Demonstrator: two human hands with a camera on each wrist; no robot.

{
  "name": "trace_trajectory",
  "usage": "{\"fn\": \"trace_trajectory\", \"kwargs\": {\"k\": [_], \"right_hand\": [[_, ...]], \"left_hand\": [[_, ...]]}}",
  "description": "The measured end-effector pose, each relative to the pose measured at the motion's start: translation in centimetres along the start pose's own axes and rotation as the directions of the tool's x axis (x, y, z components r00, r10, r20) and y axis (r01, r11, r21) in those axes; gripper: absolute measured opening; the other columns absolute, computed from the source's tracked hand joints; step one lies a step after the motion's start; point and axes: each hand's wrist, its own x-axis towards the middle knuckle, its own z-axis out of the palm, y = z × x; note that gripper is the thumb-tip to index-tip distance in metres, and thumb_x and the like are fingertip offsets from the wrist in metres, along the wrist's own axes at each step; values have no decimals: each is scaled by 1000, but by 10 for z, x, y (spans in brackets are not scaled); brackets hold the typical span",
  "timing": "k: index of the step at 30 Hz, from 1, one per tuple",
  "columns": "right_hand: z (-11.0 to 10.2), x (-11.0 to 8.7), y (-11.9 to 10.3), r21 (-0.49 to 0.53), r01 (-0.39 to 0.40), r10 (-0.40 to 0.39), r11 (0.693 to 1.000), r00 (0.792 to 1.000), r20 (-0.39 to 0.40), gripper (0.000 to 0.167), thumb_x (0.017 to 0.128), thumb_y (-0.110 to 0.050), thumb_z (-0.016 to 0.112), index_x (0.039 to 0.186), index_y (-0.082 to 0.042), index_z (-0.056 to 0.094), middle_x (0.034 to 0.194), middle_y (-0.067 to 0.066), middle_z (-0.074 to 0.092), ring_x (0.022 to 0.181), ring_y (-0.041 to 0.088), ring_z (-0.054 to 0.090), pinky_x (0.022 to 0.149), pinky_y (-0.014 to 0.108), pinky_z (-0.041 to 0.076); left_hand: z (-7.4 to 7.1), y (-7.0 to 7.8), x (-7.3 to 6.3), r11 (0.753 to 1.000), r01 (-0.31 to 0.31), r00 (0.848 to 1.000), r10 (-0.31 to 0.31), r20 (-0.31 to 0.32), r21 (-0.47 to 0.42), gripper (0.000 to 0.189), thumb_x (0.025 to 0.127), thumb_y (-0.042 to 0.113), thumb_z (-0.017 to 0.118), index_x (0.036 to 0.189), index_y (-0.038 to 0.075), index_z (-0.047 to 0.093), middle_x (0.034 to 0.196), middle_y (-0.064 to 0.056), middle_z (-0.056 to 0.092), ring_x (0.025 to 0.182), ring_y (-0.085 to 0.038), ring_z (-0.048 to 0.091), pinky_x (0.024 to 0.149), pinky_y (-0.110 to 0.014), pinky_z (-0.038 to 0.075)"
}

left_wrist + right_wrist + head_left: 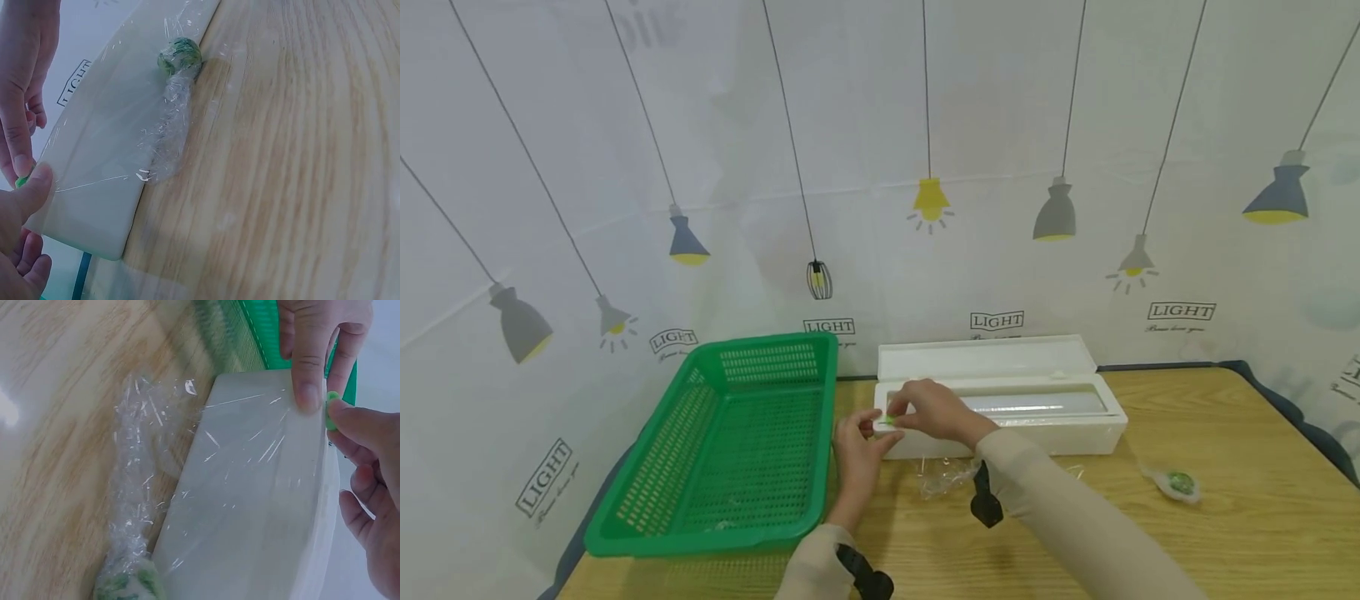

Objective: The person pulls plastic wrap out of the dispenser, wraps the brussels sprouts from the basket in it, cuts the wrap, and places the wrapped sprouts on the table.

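Note:
A white cling film box point(1060, 433) lies across the table with its lid raised and a film roll inside. My right hand point(932, 408) pinches a small green slider point(332, 411) at the box's left end. The left hand point(857, 458) grips that same corner, its thumb point(307, 394) on the front wall and a finger behind the rim. Clear film point(250, 444) stretches down over the front wall to a twisted bundle beside the box. A green ball-shaped item point(180, 56) is wrapped in that film; in the head view the right sleeve seems to cover it.
A green plastic basket point(820, 500) stands left of the box, close to the left hand. Another film-wrapped green item point(1182, 483) lies on the wooden table point(1247, 533) at the right. A printed white cloth point(865, 200) hangs behind the table.

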Motion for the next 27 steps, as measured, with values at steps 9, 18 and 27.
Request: {"fn": "trace_trajectory", "kwargs": {"k": [9, 18, 27], "right_hand": [[-3, -9, 10, 29, 22, -22, 999, 1000, 3, 12, 84, -9, 65, 95, -4, 69, 90, 4, 66, 86, 20, 60, 76, 33, 48], [-20, -32, 38, 74, -29, 27, 997, 999, 35, 11, 84, -10, 66, 94, -8, 70, 86, -3, 63, 84, 16, 58, 77, 35, 48], [-40, -70, 66, 55, -45, 44, 997, 999, 25, 11, 84, -10, 65, 95, -8, 70, 86, -4, 62, 82, 15, 57, 72, 33, 48]], "left_hand": [[5, 4, 0, 1000, 4, 1000, -5, 21, 25, 36, 59, 9, 85, 90, -1, 68, 81, -8, 56, 72, -19, 53, 63, -25, 46], [6, 8, 1, 1000, -1, 1000, 0, 14, 13, 38, 56, 5, 86, 87, -3, 67, 79, -10, 55, 71, -20, 51, 61, -25, 44], [0, 6, 2, 1000, 10, 1000, -10, 6, 19, 38, 55, 6, 86, 87, -3, 68, 78, -10, 57, 71, -20, 52, 62, -26, 44]]}}
